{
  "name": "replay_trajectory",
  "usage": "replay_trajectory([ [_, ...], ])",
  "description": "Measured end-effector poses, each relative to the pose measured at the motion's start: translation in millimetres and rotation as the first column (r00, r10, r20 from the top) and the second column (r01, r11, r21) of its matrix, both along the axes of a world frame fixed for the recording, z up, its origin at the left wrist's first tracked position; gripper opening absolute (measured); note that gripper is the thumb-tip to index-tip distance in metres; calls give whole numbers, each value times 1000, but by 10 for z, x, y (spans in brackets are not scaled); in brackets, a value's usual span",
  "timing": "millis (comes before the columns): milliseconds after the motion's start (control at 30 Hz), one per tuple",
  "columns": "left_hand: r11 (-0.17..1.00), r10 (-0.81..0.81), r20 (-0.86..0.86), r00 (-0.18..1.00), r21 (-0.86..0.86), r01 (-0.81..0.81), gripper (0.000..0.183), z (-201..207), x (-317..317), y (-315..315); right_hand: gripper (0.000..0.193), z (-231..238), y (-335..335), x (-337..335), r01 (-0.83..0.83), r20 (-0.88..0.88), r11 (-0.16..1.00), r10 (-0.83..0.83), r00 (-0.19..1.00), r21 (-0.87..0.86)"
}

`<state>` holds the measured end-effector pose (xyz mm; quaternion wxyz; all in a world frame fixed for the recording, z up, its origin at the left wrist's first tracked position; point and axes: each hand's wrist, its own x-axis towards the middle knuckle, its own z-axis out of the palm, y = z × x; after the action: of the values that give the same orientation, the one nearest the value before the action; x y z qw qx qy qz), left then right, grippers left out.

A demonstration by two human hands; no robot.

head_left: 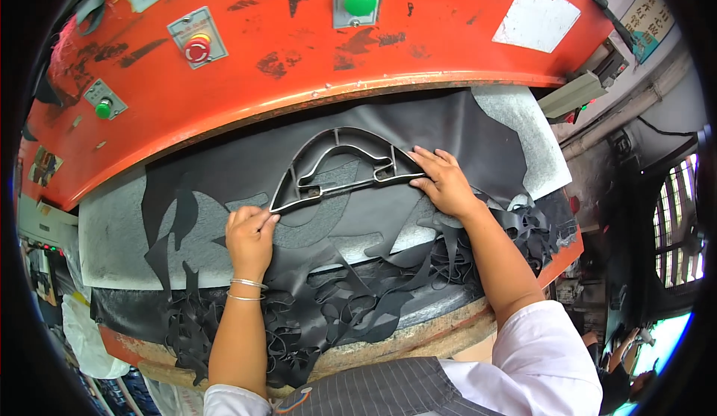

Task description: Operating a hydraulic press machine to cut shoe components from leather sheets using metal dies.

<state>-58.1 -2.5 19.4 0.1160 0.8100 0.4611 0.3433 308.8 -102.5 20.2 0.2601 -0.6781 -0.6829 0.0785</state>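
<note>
A steel cutting die (340,163), a curved metal frame, lies on a black sheet of material (246,169) spread over the press bed. My left hand (250,235) pinches the die's left tip. My right hand (442,181) presses with spread fingers on the die's right end. Cut-out holes in the black sheet show the grey pad (112,237) underneath.
The orange press head (299,65) overhangs the bed, carrying green buttons (360,1) and a red button (197,48). Tangled black offcut strips (328,311) hang over the near edge of the bed. A window (676,222) and wall cables are at the right.
</note>
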Motion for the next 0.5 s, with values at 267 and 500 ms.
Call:
replay_trajectory([
  [267,999,50,0,999,-14,-50,12,-3,26,21,48,48,104,-18,3,44,996,-7,999,89],
  [500,999,35,-4,999,-13,-36,12,25,67,9,48,32,74,-28,11,23,996,-13,1000,91],
])
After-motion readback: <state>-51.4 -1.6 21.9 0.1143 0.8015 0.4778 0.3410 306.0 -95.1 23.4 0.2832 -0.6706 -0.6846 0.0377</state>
